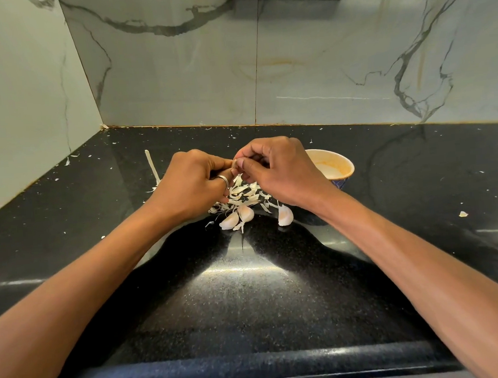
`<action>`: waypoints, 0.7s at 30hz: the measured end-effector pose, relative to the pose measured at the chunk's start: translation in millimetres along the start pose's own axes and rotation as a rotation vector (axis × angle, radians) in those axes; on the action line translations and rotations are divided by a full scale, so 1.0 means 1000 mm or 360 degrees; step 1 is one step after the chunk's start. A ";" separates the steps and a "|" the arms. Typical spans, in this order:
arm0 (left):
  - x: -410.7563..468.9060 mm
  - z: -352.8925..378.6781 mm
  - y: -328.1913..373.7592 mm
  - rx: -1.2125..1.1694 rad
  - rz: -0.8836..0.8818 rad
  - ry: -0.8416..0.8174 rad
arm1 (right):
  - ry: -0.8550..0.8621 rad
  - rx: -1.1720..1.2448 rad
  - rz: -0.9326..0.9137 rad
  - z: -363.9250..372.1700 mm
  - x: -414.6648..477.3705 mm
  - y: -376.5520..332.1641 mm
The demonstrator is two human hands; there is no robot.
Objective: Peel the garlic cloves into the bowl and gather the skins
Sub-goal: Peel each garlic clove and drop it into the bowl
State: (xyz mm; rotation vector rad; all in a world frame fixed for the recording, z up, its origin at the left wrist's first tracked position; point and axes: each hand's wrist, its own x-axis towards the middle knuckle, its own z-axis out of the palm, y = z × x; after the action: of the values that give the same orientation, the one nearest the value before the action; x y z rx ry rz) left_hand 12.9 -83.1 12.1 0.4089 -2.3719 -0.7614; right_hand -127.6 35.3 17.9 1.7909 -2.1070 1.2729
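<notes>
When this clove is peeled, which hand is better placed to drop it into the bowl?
The right hand: the bowl stands just beyond it, on its right side. The left hand would probably have to cross over the right hand and the pile of skins. Both hands pinch the clove.

Looking forward and down from head height at the black bench [251, 308], facing the marble back wall [321, 63] squarely, sitting close, taking in near edge through far corner.
</notes>
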 end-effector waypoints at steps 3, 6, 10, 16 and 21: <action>0.000 0.000 0.001 0.0011 0.0000 -0.0016 | 0.0006 -0.0026 -0.0030 0.001 -0.001 -0.001; -0.001 0.000 0.001 0.0024 0.0004 -0.0044 | 0.0017 -0.0025 -0.0027 0.001 -0.001 -0.001; -0.002 0.001 0.001 0.0018 -0.0010 -0.0047 | 0.0035 0.0031 0.0002 0.001 -0.001 -0.002; -0.002 0.001 0.003 0.0036 -0.0012 -0.0035 | 0.0039 0.0136 0.0107 0.004 0.000 -0.001; -0.002 0.001 0.003 0.0028 -0.0036 -0.0043 | 0.0041 0.0191 0.0171 0.005 0.000 -0.003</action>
State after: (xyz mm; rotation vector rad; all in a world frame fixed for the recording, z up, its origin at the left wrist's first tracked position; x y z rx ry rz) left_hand 13.6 -79.0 12.3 0.4358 -2.4044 -0.7616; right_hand -122.9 32.3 15.6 1.7156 -2.1831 1.4700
